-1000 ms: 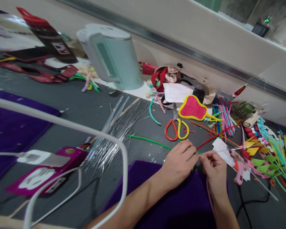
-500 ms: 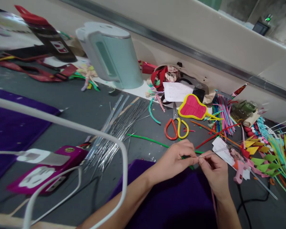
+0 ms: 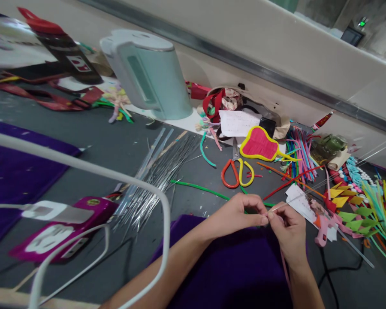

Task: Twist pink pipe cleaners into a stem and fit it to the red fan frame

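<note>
Both hands meet fingertip to fingertip above a dark purple cloth point(image 3: 231, 266). My left hand point(image 3: 239, 216) is closed in a pinch on the end of thin wires. My right hand point(image 3: 287, 225) pinches the same thin wires point(image 3: 296, 197), which run out to the upper right. A thin pink strip point(image 3: 285, 268) hangs below my right hand. Just beyond my fingers lies a green pipe cleaner point(image 3: 199, 187). Scissors point(image 3: 236, 169) with one red and one yellow handle rest beside a red shape edged in yellow point(image 3: 259, 144).
A pale blue kettle point(image 3: 161, 77) and a dark bottle point(image 3: 69, 56) stand at the back left. A bundle of wires point(image 3: 161, 180) and a magenta glue-gun-like device point(image 3: 67, 227) lie left. A white cable point(image 3: 99, 171) arches across the foreground. Colourful pipe cleaners point(image 3: 381, 206) lie right.
The wires between my hands have swung slightly upward at their far end. My left hand's fingers have shifted a little, and both hands remain together.
</note>
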Available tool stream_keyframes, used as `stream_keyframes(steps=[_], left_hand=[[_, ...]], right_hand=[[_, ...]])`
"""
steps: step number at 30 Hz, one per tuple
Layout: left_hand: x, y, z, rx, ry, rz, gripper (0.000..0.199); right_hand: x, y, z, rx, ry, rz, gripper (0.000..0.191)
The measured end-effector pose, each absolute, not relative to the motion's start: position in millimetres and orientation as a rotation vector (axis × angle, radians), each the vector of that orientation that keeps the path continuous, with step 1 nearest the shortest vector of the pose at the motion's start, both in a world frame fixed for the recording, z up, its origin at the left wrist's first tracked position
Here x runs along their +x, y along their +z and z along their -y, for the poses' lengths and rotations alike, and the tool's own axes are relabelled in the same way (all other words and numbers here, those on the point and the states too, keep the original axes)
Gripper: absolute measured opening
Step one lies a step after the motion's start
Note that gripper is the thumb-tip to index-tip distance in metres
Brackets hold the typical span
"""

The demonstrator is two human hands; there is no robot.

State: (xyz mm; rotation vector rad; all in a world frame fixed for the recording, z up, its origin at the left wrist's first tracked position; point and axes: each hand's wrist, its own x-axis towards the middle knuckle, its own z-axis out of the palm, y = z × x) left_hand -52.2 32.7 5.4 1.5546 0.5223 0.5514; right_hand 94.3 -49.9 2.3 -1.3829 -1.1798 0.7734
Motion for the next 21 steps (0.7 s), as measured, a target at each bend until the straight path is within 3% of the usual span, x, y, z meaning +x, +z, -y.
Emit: stream_keyframes(steps=[8,21], left_hand=[[-41.9,4.1,-17.7,2.683,1.187,-0.78,0.008],[-44.8,-6.7,-18.8,2.809,1.229,-0.785,0.014]], right_hand=[[93.6,-12.5,45.8,-1.447,0.741,0.96,0.016],[89.7,-9.4,45.2,-1.426,0.756,1.036,0.016]])
